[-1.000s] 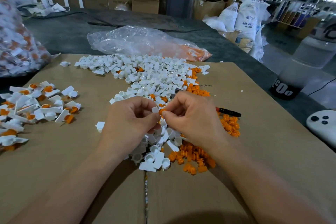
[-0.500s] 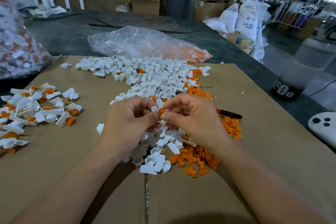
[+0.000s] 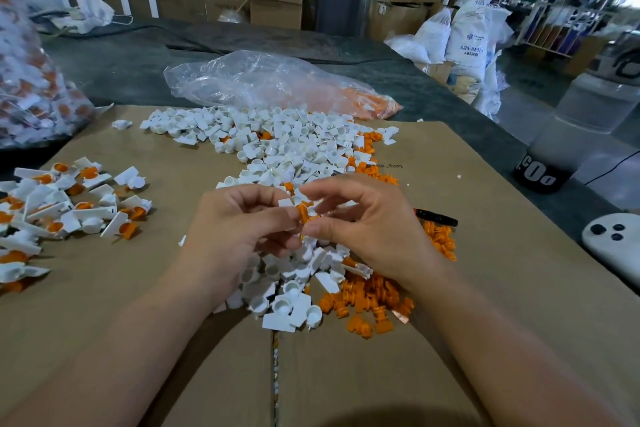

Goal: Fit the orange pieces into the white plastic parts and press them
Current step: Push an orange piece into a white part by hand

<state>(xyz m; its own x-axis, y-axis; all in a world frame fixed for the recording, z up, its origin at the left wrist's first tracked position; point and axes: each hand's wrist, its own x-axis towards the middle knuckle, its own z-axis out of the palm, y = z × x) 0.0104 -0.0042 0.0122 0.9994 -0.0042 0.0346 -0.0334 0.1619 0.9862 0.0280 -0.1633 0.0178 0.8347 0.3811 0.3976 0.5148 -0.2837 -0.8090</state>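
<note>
My left hand [image 3: 239,232] pinches a white plastic part [image 3: 286,202] with an orange piece [image 3: 302,212] seated in it, held above the middle of the cardboard. My right hand [image 3: 367,229] is beside it, thumb touching the orange piece from below and the other fingers loosely spread above it. A heap of loose white parts [image 3: 277,139] lies behind the hands and more lie under them. Loose orange pieces [image 3: 367,302] are scattered near my right wrist. Finished white-and-orange assemblies [image 3: 69,204] lie at the left.
Flat cardboard [image 3: 485,288] covers the table. A clear bag with orange pieces [image 3: 277,83] lies behind the heap, another filled bag [image 3: 31,87] at far left. A black pen [image 3: 436,217], a white controller [image 3: 613,243] and a large bottle [image 3: 575,135] are at the right.
My right hand's fingers have loosened and spread away from the orange piece, which now sits in the white part held by my left hand. Both hands stay in the same place.
</note>
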